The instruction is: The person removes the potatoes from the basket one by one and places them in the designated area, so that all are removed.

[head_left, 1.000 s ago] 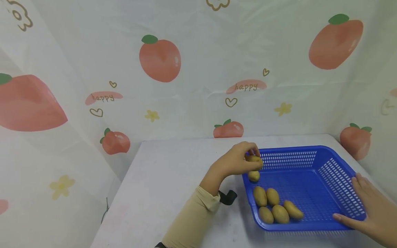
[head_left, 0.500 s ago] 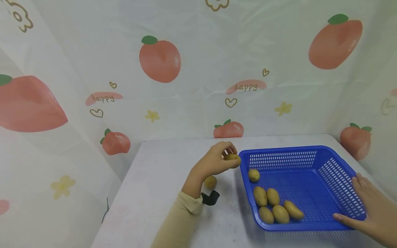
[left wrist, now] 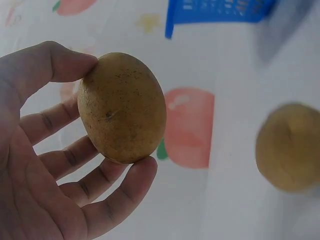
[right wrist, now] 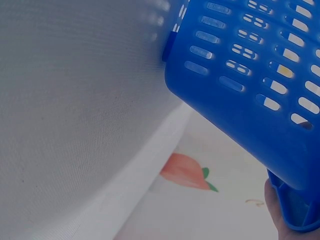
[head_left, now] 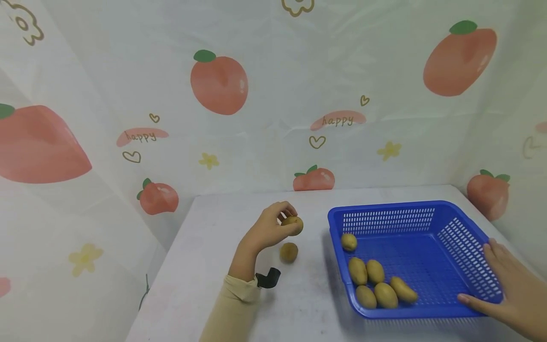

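My left hand [head_left: 267,228] holds a potato [left wrist: 122,107] between thumb and fingertips, raised over the white table left of the basket. Another potato [head_left: 288,252] lies on the table just below that hand; the left wrist view shows it blurred at the right. My right hand [head_left: 510,289] grips the right side of a blue plastic basket [head_left: 431,313], its thumb over the near rim. Inside the basket, one potato [head_left: 349,242] sits near the left wall. Several more potatoes [head_left: 386,295] are grouped in the near left corner.
A white cloth-covered table [head_left: 188,285] lies under everything. Behind it hangs a white curtain [head_left: 265,95] printed with peaches and flowers. A black curved piece [head_left: 269,278] sticks out at my left wrist.
My left hand has moved left from above the basket's left rim with the potato in its fingers. The potato on the table has come into view. My right hand has stayed on the basket.
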Demonstrator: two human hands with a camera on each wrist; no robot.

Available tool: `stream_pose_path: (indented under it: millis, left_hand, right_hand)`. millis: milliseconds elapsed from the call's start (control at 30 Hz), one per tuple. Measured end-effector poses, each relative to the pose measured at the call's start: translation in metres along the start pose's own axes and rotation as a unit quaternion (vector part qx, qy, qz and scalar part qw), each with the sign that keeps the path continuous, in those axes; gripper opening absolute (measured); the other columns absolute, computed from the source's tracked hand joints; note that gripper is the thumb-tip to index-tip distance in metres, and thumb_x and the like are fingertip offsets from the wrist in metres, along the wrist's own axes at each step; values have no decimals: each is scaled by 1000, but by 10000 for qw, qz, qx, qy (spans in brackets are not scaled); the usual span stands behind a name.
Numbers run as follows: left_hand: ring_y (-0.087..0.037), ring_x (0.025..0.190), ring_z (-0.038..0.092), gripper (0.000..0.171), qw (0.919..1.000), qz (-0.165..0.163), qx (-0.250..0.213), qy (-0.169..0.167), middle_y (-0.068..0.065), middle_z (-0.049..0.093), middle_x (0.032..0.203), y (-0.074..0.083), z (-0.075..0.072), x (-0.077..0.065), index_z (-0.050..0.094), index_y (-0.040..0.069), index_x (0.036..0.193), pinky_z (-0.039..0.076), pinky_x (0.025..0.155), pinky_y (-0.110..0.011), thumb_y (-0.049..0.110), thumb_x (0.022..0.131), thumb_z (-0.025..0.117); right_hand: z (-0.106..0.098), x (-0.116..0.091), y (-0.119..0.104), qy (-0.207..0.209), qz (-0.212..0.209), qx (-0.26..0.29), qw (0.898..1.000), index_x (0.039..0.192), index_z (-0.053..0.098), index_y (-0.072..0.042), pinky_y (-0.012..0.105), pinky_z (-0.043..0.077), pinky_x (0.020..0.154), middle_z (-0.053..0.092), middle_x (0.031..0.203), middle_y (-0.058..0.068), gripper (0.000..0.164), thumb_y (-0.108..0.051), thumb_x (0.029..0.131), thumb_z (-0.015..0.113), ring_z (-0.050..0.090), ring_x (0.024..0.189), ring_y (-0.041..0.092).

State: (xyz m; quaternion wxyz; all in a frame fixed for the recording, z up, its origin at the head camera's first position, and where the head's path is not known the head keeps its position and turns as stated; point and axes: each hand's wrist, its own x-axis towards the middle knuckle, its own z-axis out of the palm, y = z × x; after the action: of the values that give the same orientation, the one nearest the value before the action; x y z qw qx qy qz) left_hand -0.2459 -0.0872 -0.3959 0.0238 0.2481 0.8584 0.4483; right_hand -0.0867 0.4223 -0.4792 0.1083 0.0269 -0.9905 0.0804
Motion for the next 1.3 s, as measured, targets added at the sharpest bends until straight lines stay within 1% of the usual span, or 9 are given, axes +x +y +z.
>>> stream_pose_path:
  millis: [167, 367, 433, 633, 767, 1000, 1167, 1233, 1300]
  left_hand:
    - [-24, 104, 60, 17, 9994, -329, 25, 68, 0, 67, 108, -15, -7, -10, 68, 20, 106, 53, 85, -39, 25, 90, 70]
    - [-26, 103, 60, 17, 9981, -589, 76, 147, -2, 67, 110, -30, -13, -18, 69, 19, 106, 53, 83, -39, 25, 90, 71]
    - [-24, 102, 60, 16, 9977, -655, 127, 134, -2, 67, 111, -34, -14, -21, 69, 19, 106, 53, 84, -39, 25, 91, 70]
    - [-25, 100, 61, 17, 9969, -725, 215, 205, -6, 67, 113, -43, -18, -25, 69, 16, 107, 53, 81, -38, 23, 91, 71]
    - [-26, 100, 61, 15, 9956, -871, 274, 213, -7, 66, 113, -48, -17, -27, 68, 16, 106, 52, 81, -36, 23, 93, 71]
    - [-22, 96, 60, 13, 9930, -1102, 352, 247, -7, 66, 109, -51, -17, -31, 67, 15, 104, 51, 78, -36, 24, 95, 71]
    - [-21, 93, 60, 13, 9920, -1175, 419, 185, -8, 67, 111, -53, -17, -31, 67, 14, 103, 51, 76, -35, 23, 94, 72]
    - [-20, 93, 60, 14, 9918, -1197, 434, 141, -9, 67, 111, -55, -17, -31, 67, 14, 103, 51, 75, -34, 23, 94, 72]
    - [-21, 92, 60, 14, 9913, -1233, 443, 110, -9, 67, 110, -57, -17, -31, 67, 14, 103, 51, 74, -34, 23, 93, 72]
  right_hand:
    - [0, 0, -1, -126, 104, -9, 9999, 158, 0, 22, 48, -28, 114, -12, 164, 44, 138, -62, 81, 79, -23, 156, 53]
    - [-1, 1, 0, -210, 150, -16, 9997, 158, -1, 21, 53, -27, 114, -13, 164, 44, 138, -63, 82, 79, -23, 155, 54]
    - [-1, 1, 0, -210, 148, -26, 9997, 158, -1, 21, 52, -27, 114, -13, 165, 43, 138, -63, 82, 79, -24, 155, 53]
    - [-1, 1, -1, -74, 59, -27, 10000, 158, 0, 21, 33, -32, 110, -13, 166, 42, 138, -61, 81, 80, -27, 156, 48]
    - [-3, 0, -2, -112, 62, -30, 9999, 158, 0, 22, 35, -32, 111, -13, 165, 43, 139, -62, 81, 80, -26, 156, 50]
    - [-6, 1, -3, -510, 220, -16, 9985, 156, -5, 23, 64, -22, 114, -16, 161, 46, 139, -65, 85, 75, -20, 153, 60]
    - [-4, 1, -3, -294, 130, -40, 9995, 157, -2, 23, 47, -30, 112, -14, 163, 45, 139, -63, 83, 78, -24, 155, 55]
    - [-3, 0, -3, -207, 95, -26, 9997, 157, 0, 23, 43, -30, 112, -12, 164, 45, 138, -62, 82, 80, -24, 155, 53]
    - [-3, 0, -3, -278, 119, -13, 9995, 157, -2, 23, 51, -28, 113, -15, 163, 44, 138, -62, 83, 78, -24, 155, 55]
